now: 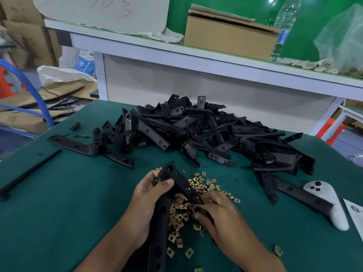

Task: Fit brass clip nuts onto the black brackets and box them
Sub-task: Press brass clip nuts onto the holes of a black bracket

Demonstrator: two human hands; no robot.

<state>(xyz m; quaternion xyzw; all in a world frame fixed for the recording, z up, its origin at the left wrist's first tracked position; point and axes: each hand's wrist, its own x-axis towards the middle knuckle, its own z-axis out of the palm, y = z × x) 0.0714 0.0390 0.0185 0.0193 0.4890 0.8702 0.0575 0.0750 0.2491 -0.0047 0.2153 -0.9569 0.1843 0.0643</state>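
My left hand (146, 201) grips a black angled bracket (177, 179) at its bend, one arm pointing up and the other running down toward me. My right hand (218, 213) rests with curled fingers on the scatter of brass clip nuts (202, 185) on the green mat, its fingertips pinching a brass clip nut (193, 209) just under the bracket's tip. A big heap of black brackets (206, 130) lies behind the nuts. A cardboard box (229, 34) stands on the raised shelf at the back.
A white handheld controller (326, 201) lies at the right, partly on a bracket, with a paper sheet (355, 214) beside it. A black rod (29, 171) lies at the left. A plastic bottle (284, 26) and a plastic bag (343, 36) are on the shelf.
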